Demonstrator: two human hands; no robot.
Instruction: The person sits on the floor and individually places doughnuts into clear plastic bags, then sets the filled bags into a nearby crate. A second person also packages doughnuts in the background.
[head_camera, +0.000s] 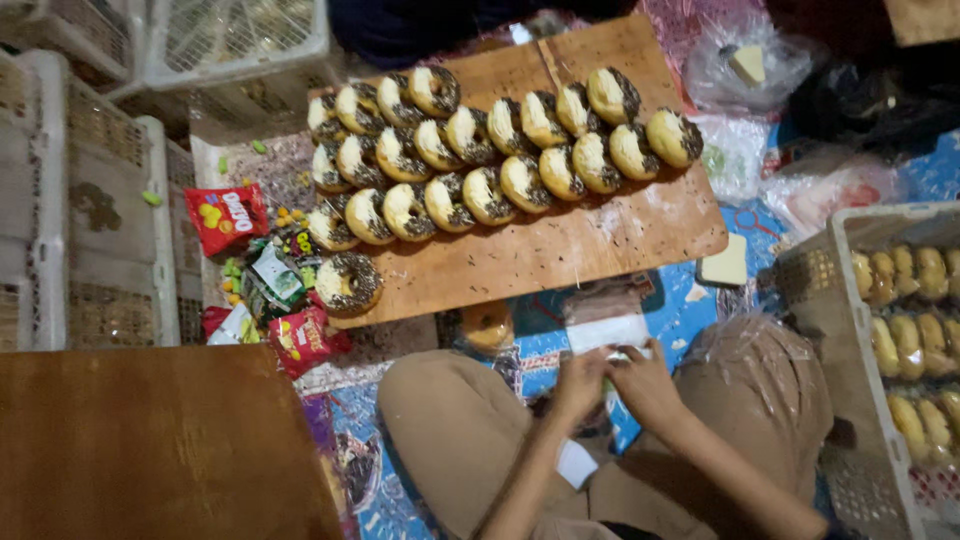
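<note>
My left hand (580, 383) and my right hand (645, 385) meet over my lap, both pinching a clear plastic bag (608, 332) with a white patch. Just left of the bag lies a wrapped doughnut (488, 326). Beyond them a wooden board (560, 255) carries several rows of doughnuts (490, 150) topped with dark sprinkles, leaning on one another. One doughnut (347, 282) lies flat at the board's near left corner. My knees in tan trousers frame the hands.
A white crate (830, 300) with bagged doughnuts stands at the right. Snack packets (228, 217) lie left of the board. White crates (90, 200) stack at the far left, a brown wooden surface (150, 440) at bottom left. Plastic bags (745, 65) sit at top right.
</note>
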